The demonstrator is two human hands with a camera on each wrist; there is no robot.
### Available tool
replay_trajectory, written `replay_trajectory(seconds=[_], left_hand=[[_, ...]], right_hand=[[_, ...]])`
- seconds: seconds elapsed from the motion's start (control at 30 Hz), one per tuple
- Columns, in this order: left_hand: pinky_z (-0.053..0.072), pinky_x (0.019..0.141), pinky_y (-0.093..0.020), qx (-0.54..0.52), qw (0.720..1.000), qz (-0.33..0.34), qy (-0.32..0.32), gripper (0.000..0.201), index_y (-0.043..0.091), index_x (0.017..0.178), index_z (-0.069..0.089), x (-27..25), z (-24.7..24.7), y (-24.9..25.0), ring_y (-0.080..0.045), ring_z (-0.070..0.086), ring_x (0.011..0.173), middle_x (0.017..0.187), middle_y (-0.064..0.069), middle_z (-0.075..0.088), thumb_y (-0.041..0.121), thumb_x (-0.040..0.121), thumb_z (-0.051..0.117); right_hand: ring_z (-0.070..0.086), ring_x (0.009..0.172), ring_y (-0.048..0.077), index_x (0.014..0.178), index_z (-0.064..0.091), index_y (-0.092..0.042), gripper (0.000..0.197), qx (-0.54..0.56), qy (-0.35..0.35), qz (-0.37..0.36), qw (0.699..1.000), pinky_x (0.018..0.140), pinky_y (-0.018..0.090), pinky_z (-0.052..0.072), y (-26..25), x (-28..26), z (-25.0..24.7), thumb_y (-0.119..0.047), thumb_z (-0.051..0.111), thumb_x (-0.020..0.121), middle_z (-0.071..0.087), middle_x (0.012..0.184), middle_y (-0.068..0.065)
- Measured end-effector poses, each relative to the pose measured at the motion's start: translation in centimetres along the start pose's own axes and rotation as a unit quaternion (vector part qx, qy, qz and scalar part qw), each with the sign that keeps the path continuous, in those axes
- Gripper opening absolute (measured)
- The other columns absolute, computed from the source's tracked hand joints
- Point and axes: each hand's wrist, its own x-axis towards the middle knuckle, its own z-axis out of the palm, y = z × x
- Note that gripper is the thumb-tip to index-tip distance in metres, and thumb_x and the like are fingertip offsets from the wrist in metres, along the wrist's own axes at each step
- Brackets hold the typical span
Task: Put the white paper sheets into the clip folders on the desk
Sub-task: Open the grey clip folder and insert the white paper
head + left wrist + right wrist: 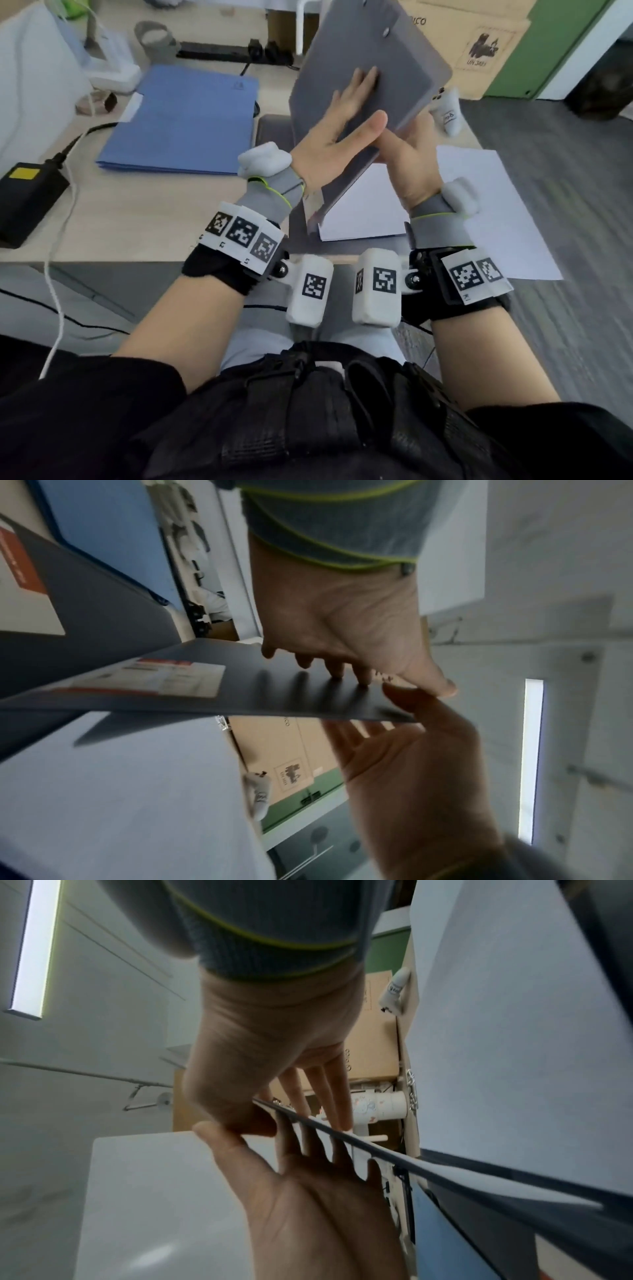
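Observation:
A grey clip folder lies open on the desk with its cover (383,58) raised steeply. My left hand (342,109) presses flat, straight fingers on the cover's near face, thumb stretched along its edge. My right hand (411,154) pinches the cover's lower right edge, thumb in front and fingers behind; the right wrist view shows this hand (267,1056) on the cover's thin edge (445,1172). White paper (363,205) lies under the raised cover. More white sheets (489,212) lie on the desk's right end. A closed blue folder (181,120) lies to the left.
A black power brick (27,195) with a white cable (58,274) sits at the desk's left edge. A power strip (222,56) and a tape roll (154,37) lie at the back. A cardboard box (479,44) stands beyond the desk.

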Motion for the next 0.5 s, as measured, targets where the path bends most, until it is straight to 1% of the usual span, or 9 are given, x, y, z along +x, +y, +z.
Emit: replay_trajectory(seconds=[0.07,0.1,0.17,0.23,0.27,0.3,0.37,0.43,0.5], left_hand=[[-0.004,0.117,-0.058,0.083,0.995,-0.051,-0.031,0.099,0.033,0.149,0.005,0.6,1.7,-0.4,-0.022,-0.011,0.148,0.160,0.008,-0.003,0.085,0.067,0.022],[-0.005,0.115,-0.060,0.126,0.988,-0.074,-0.049,0.095,0.038,0.148,0.002,1.0,2.6,-0.5,-0.022,-0.012,0.148,0.159,0.011,-0.005,0.081,0.065,0.016],[-0.006,0.113,-0.060,0.193,0.973,-0.098,-0.080,0.088,0.043,0.147,-0.002,1.4,4.2,-0.9,-0.022,-0.013,0.148,0.159,0.013,-0.008,0.077,0.068,0.015],[-0.008,0.113,-0.060,0.227,0.962,-0.108,-0.107,0.078,0.044,0.146,-0.003,2.0,5.4,-1.5,-0.023,-0.014,0.147,0.159,0.012,-0.011,0.072,0.077,0.022],[-0.008,0.113,-0.060,0.238,0.958,-0.112,-0.117,0.074,0.044,0.146,-0.003,2.3,5.8,-1.9,-0.023,-0.015,0.147,0.159,0.011,-0.011,0.069,0.083,0.026],[-0.008,0.113,-0.060,0.244,0.954,-0.116,-0.126,0.069,0.044,0.146,-0.002,2.5,6.2,-2.2,-0.024,-0.015,0.147,0.159,0.011,-0.011,0.065,0.088,0.030],[-0.008,0.114,-0.059,0.263,0.946,-0.124,-0.144,0.065,0.043,0.147,0.001,2.9,6.9,-2.9,-0.023,-0.014,0.147,0.159,0.011,-0.010,0.060,0.092,0.032],[-0.007,0.115,-0.056,0.284,0.937,-0.132,-0.154,0.065,0.041,0.147,0.006,3.1,7.1,-3.5,-0.022,-0.011,0.148,0.160,0.010,-0.006,0.058,0.092,0.035],[-0.007,0.116,-0.055,0.302,0.929,-0.140,-0.164,0.065,0.038,0.148,0.012,3.5,7.6,-4.1,-0.021,-0.008,0.148,0.160,0.009,-0.001,0.057,0.091,0.038]], right_hand=[[0.066,0.089,0.007,0.101,0.055,-0.010,0.029,0.034,0.076,-0.011,0.996,0.079,0.029,0.054,0.1,-0.2,-1.2,0.004,0.052,0.075,0.070,0.092,-0.004],[0.065,0.090,0.006,0.102,0.054,-0.010,0.030,0.039,0.125,-0.012,0.991,0.083,0.027,0.053,0.2,-0.3,-1.9,0.003,0.054,0.074,0.067,0.095,-0.002],[0.062,0.100,0.012,0.104,0.054,-0.011,0.032,0.033,0.212,-0.003,0.977,0.094,0.031,0.051,0.7,-0.6,-3.3,-0.002,0.057,0.073,0.063,0.105,0.004],[0.061,0.109,0.015,0.103,0.059,-0.020,0.033,0.007,0.269,0.013,0.963,0.100,0.037,0.049,1.3,-0.7,-4.7,-0.004,0.059,0.074,0.062,0.115,0.007],[0.062,0.106,0.013,0.105,0.062,-0.019,0.034,-0.013,0.290,0.025,0.957,0.098,0.038,0.050,1.6,-0.8,-5.4,-0.003,0.058,0.075,0.063,0.115,0.005],[0.064,0.097,0.009,0.106,0.064,-0.015,0.034,-0.033,0.311,0.039,0.949,0.094,0.038,0.052,2.0,-0.8,-6.2,-0.003,0.058,0.075,0.065,0.108,0.002],[0.062,0.078,0.009,0.108,0.065,-0.008,0.039,-0.065,0.350,0.060,0.933,0.081,0.036,0.056,2.9,-0.9,-7.8,-0.006,0.057,0.070,0.066,0.088,-0.005],[0.055,0.060,0.003,0.110,0.065,-0.006,0.042,-0.091,0.381,0.080,0.917,0.065,0.023,0.051,4.1,-1.2,-8.9,-0.004,0.055,0.069,0.058,0.068,-0.009],[0.053,0.056,-0.001,0.114,0.063,-0.006,0.045,-0.122,0.400,0.121,0.901,0.067,0.018,0.048,5.2,-1.5,-10.1,-0.005,0.054,0.069,0.057,0.061,-0.011]])
